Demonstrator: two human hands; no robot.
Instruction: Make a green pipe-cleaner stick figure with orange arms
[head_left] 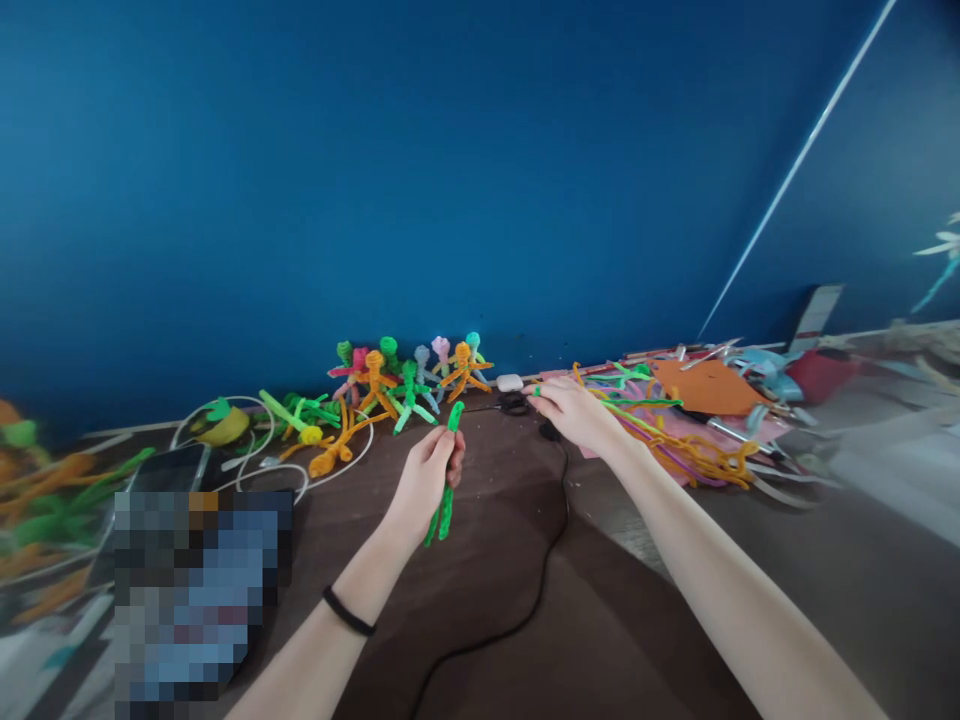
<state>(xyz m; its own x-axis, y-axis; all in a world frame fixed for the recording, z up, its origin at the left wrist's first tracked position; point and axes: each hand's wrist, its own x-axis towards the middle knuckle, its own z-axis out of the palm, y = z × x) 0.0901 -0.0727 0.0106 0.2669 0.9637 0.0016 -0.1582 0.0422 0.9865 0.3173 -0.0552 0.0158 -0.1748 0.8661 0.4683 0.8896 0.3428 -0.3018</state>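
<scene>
The left hand [426, 482] is closed round a green pipe-cleaner piece [448, 497] held near upright above the bench [615, 640], while the right hand [574, 412], the nearer one, rests palm-down, its grip unclear, beside the pipe-cleaner pile [697, 455] to its right.

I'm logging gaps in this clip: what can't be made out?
Head view: a pixelated patch masks whatever lies lower left.
Head view: the left hand covers the middle of the green pipe cleaner it holds.
Head view: whether the right hand grips anything at the pipe cleaner pile is too small to tell.
Head view: the orange and green heap at the left edge is blurred and cut off.
</scene>
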